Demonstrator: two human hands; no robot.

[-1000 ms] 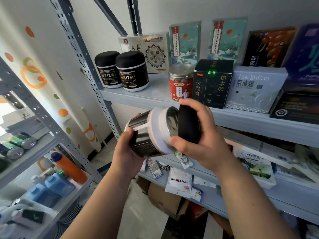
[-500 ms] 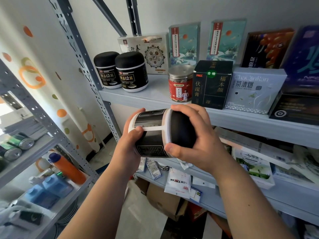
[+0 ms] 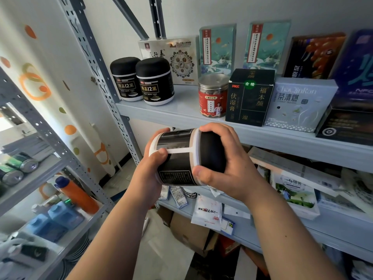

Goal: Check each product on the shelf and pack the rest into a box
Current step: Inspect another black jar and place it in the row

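Black jar (image 3: pixel 177 158), lying sideways before the shelf (image 3: pixel 181 116). Left hand (image 3: pixel 150 172) grips its base. Right hand (image 3: pixel 226 168) grips its black lid (image 3: pixel 212 150).

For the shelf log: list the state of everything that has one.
Black round jar with white bands: held sideways, lid on.
Left hand: grips its body.
Right hand: grips its black lid.
Two black shelf jars: upright, closed.
Red-labelled clear jar, silver lid: upright, closed.

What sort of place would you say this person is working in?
Probably a small stockroom: grey slotted steel shelving carries retail-packaged jars and boxes, such as the black jars and the red-labelled jar, and a cardboard box sits below the shelves.
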